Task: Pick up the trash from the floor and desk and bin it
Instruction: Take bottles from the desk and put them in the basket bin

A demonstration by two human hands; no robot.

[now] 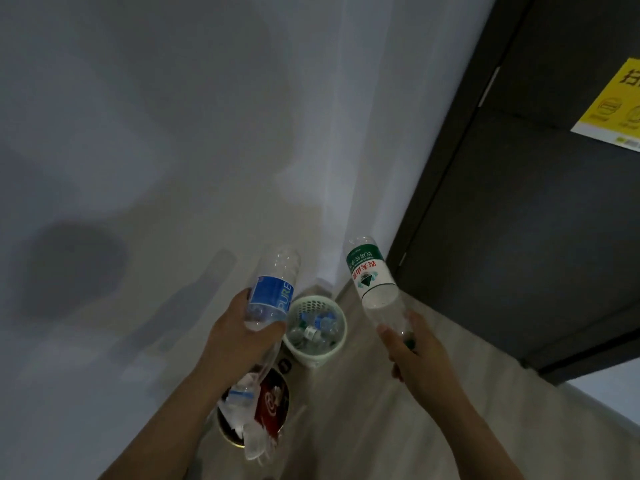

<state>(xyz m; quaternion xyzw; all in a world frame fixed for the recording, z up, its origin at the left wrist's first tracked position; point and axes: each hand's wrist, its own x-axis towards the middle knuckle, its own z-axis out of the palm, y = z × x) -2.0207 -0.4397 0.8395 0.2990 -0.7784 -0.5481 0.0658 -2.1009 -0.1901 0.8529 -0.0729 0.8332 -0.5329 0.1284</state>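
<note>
corner of an indoor room by its doorway, home or office not being distinguishable: a plain white wall (173, 133) is meeting a dark door (519, 237) carrying a yellow printed notice (613, 105); a pale green basket (322, 356) and a round bin (230, 439) are standing on pale wood-look flooring (363, 410).

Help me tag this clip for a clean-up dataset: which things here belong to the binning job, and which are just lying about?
Job: blue-label bottle in the left hand; green-label bottle in the right hand; pale green basket holding bottles; round bin full of rubbish.

Lying about: dark door; yellow sticker on it; white wall.
</note>
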